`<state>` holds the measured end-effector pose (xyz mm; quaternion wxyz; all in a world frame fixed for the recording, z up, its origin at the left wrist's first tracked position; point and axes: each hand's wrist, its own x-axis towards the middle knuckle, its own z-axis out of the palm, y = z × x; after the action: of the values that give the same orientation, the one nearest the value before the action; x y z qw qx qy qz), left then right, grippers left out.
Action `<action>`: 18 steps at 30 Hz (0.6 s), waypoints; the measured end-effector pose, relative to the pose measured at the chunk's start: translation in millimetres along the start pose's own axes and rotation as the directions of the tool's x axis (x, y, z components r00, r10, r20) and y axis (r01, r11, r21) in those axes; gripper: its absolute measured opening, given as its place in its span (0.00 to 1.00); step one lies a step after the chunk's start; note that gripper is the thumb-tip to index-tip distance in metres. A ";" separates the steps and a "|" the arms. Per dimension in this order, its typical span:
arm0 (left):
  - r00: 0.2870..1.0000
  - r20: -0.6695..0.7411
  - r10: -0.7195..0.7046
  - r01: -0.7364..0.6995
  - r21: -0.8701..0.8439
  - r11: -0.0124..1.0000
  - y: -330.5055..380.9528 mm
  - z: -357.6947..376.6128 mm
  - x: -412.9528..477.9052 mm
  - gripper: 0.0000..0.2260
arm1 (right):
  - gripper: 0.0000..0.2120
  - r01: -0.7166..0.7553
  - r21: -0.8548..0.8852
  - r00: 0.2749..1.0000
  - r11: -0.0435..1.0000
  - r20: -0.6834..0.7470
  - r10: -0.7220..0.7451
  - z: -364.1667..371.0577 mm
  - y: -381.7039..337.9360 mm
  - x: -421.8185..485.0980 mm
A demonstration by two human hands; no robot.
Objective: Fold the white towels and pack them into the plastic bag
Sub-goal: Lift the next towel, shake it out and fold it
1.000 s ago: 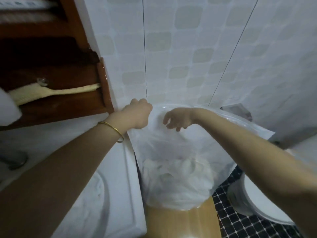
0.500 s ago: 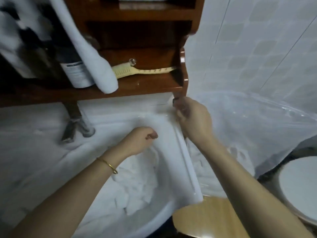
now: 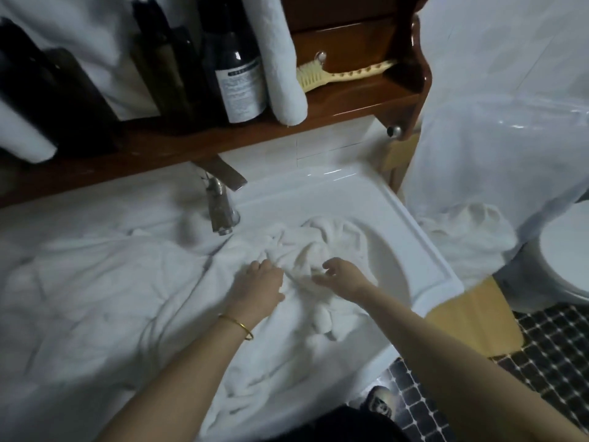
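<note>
A crumpled white towel (image 3: 318, 247) lies bunched in the sink basin (image 3: 417, 237), and more white cloth spreads over the counter to the left. My left hand (image 3: 259, 287), a gold bangle on its wrist, rests on the towel with its fingers curled into a fold. My right hand (image 3: 341, 275) is just over the bunched middle, fingers loosely bent and holding nothing. The clear plastic bag (image 3: 484, 161) stands open to the right of the sink, and folded white towels (image 3: 462, 231) show through its lower part.
The bag sits on a wooden stool (image 3: 471, 317). A metal faucet (image 3: 220, 212) stands behind the towel. The wooden shelf (image 3: 334, 106) above holds dark bottles (image 3: 239, 74), a rolled towel (image 3: 283, 65) and a comb (image 3: 344, 74). A toilet (image 3: 567, 260) is at far right.
Both hands have left the bag's rim and come down left into the sink. My view swung from the bag to the basin. My left hand now grips the crumpled towel.
</note>
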<state>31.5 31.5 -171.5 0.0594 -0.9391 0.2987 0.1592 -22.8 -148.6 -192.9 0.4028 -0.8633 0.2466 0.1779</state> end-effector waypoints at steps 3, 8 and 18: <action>0.996 -0.071 0.061 -0.059 0.027 0.998 -0.9 -1.3 -3.0 0.10 | 0.21 0.005 -0.110 1.000 0.994 -0.025 -0.008 21.3 -14.5 -1.9; 0.990 -0.087 -0.113 0.076 -0.351 0.933 -16.0 1.3 -6.7 0.16 | 0.08 0.104 0.299 0.922 0.949 -0.386 0.020 12.7 -37.7 -19.0; 0.987 -0.016 -0.162 0.136 -0.466 0.874 -9.3 9.0 -11.5 0.14 | 0.08 0.286 0.907 0.947 -0.308 -0.220 0.232 -166.7 -49.0 -77.9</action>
<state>25.6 47.2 -176.0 -0.1626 -0.9502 0.1803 0.1955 -40.3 -230.0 -21.8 0.8906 -0.1975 0.3271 -0.2467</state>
